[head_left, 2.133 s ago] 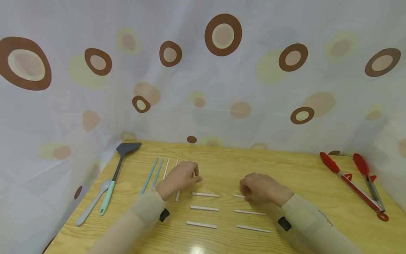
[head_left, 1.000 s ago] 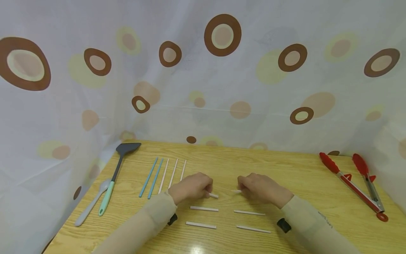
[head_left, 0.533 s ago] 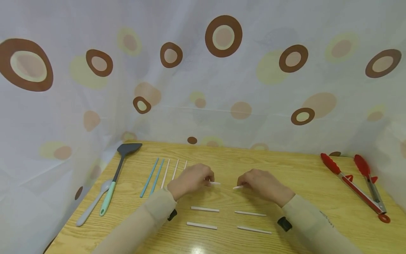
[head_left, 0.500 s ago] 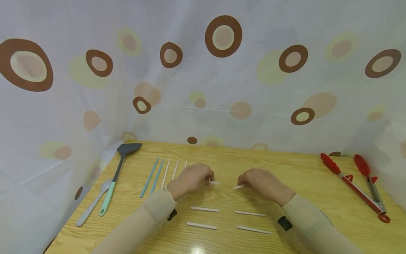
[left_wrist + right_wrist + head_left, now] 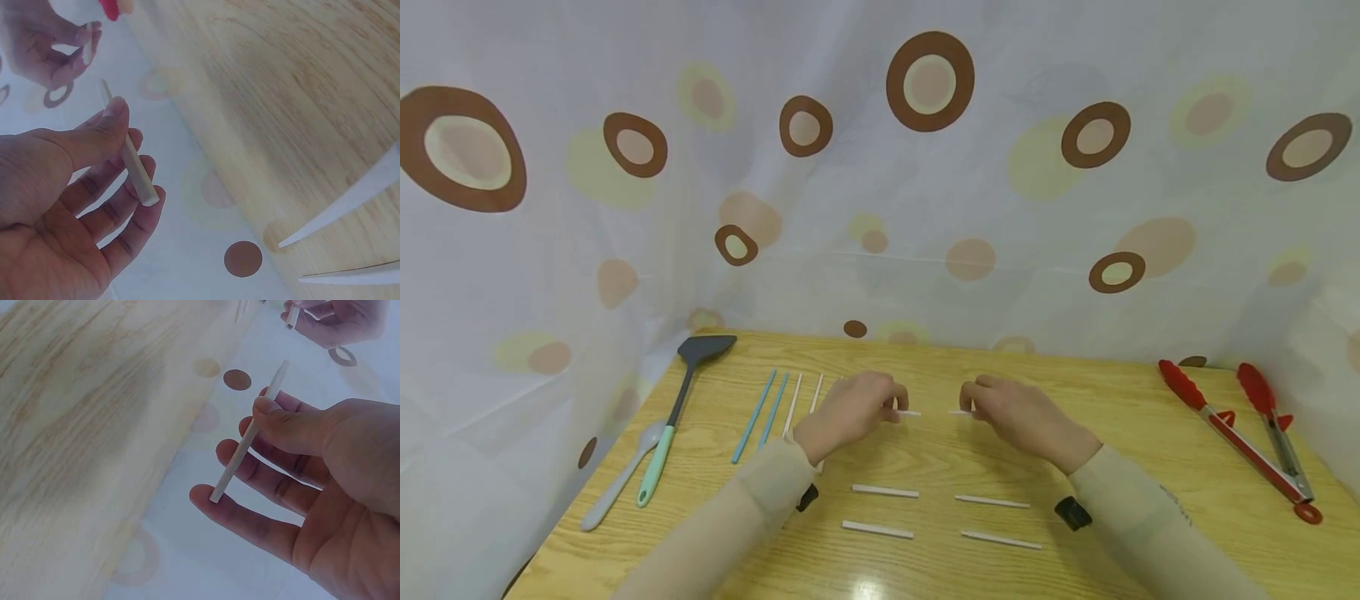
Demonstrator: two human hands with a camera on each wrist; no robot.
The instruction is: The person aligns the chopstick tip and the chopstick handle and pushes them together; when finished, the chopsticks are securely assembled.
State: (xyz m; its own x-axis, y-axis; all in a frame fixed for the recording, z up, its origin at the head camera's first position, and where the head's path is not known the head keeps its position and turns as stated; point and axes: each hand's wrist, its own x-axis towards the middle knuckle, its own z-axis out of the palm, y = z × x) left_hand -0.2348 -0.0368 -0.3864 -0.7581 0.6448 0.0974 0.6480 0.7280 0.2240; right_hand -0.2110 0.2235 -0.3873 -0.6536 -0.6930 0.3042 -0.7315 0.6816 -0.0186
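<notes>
My left hand (image 5: pixel 850 410) pinches a short white stick (image 5: pixel 136 169) between thumb and fingers, raised over the table. It is square at one end, like half of a chopstick. Opposite it, my right hand (image 5: pixel 1022 421) pinches another short white rod (image 5: pixel 240 452) with a narrower tip. A gap separates the two inner ends in the head view. Nearer to me lie several more short white sticks: two on the left, such as this upper one (image 5: pixel 885 492), and two on the right, such as this lower one (image 5: pixel 1002 540).
Left of my left hand lie blue chopsticks (image 5: pixel 753 417) and pale chopsticks (image 5: pixel 792 404), partly hidden by it. Farther left are a dark spatula with a mint handle (image 5: pixel 657 467) and a grey spoon (image 5: pixel 617 490). Red-tipped tongs (image 5: pixel 1243 446) lie at right. A patterned cloth (image 5: pixel 880 183) hangs behind.
Two seconds ago the farthest pair of short sticks lay on the table. Both hands have since picked one up each and raised them, moving away from me toward the back.
</notes>
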